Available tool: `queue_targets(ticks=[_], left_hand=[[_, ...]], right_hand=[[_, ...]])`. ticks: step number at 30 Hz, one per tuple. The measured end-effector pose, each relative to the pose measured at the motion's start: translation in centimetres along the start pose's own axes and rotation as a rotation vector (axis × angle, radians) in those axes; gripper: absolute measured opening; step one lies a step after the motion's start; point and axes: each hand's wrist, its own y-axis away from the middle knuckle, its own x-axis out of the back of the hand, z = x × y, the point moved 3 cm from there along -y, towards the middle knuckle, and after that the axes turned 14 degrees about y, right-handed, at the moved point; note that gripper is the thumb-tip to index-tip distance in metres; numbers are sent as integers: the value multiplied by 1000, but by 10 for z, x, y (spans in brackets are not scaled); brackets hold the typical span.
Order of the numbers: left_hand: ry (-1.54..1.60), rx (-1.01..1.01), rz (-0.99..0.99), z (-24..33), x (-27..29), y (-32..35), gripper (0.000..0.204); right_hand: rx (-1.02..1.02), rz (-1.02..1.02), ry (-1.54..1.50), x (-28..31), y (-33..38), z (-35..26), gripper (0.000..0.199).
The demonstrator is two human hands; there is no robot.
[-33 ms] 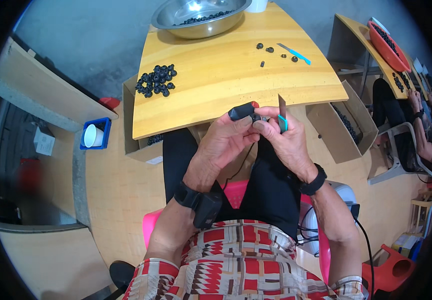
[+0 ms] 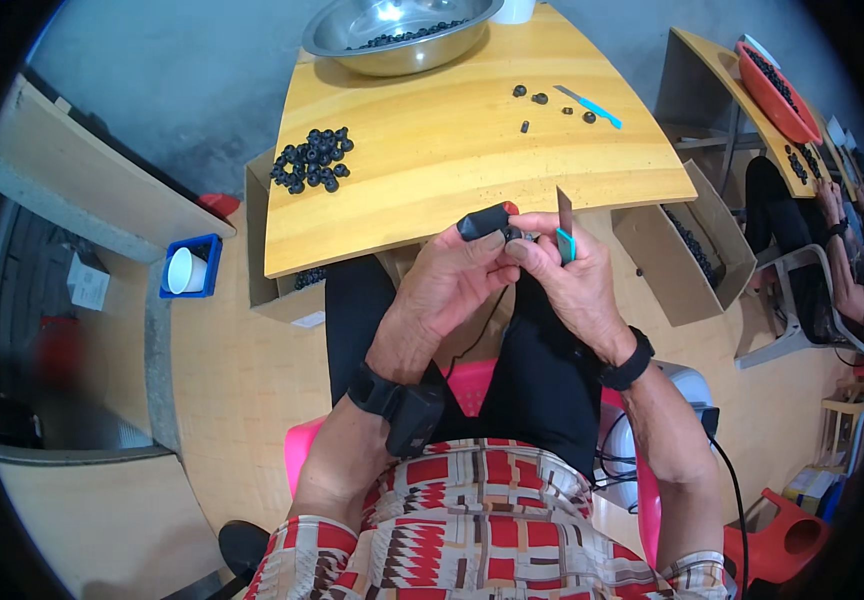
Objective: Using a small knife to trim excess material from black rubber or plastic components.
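Observation:
Over the table's near edge, my left hand [image 2: 447, 280] pinches a small round black part [image 2: 513, 234] between thumb and fingers. A black sleeve with a red end [image 2: 486, 222] covers its index finger. My right hand [image 2: 577, 285] is closed on a knife [image 2: 565, 225] with a teal handle, its blade pointing up and away from me. The right thumb and fingertip also meet at the black part, which the fingers partly hide. On the table [image 2: 432, 150], a pile of similar black parts [image 2: 312, 160] lies at the left. Several loose ones [image 2: 540, 99] lie at the right.
A steel basin [image 2: 402, 62] of black parts stands at the back, a light-blue knife [image 2: 592, 107] at the right. Cardboard boxes [image 2: 652, 245] flank the table. A blue crate [image 2: 214, 270] holds a white cup [image 2: 185, 272]. Another person [image 2: 837, 215] works at the far right.

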Motion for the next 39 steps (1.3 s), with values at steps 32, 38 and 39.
queue_targets(ticks=[32, 38, 39], left_hand=[[340, 47, 18, -5, 4, 6, 28], [202, -20, 30, -4, -4, 11, 28], [176, -2, 7, -3, -6, 12, 28]], right_hand=[[517, 226, 881, 4, -2, -4, 15], [457, 182, 883, 8, -7, 14, 17], [429, 197, 868, 11, -10, 18, 17]])
